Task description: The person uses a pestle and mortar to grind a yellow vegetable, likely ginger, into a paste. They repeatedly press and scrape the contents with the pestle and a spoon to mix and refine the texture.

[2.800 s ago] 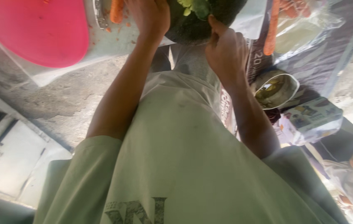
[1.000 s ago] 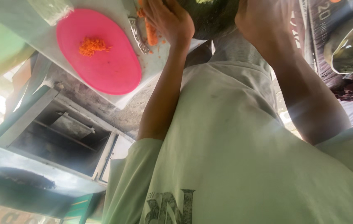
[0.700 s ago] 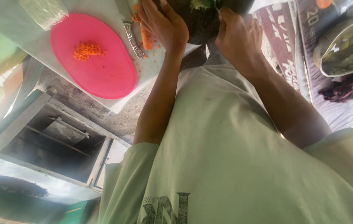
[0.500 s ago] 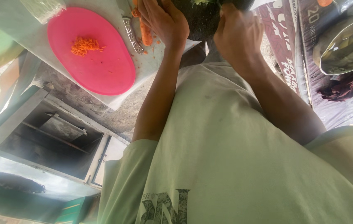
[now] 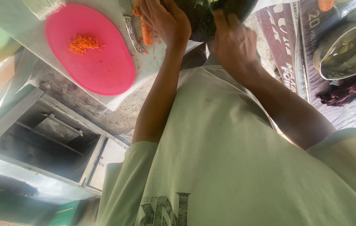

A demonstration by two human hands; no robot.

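Hiding behind hands (image 5: 165, 21): dark bowl (image 5: 199, 19).

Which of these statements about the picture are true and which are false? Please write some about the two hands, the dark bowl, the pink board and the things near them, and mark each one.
1. Both hands, the left hand and the right hand, are on the dark bowl. True.
2. The pink cutting board is bare. False: a small heap of chopped carrot lies on it.
3. A peeler lies between the board and the left hand. True.
4. The metal pot stands on the pink board. False: it stands far off, beyond the right hand, beside a dark cloth.
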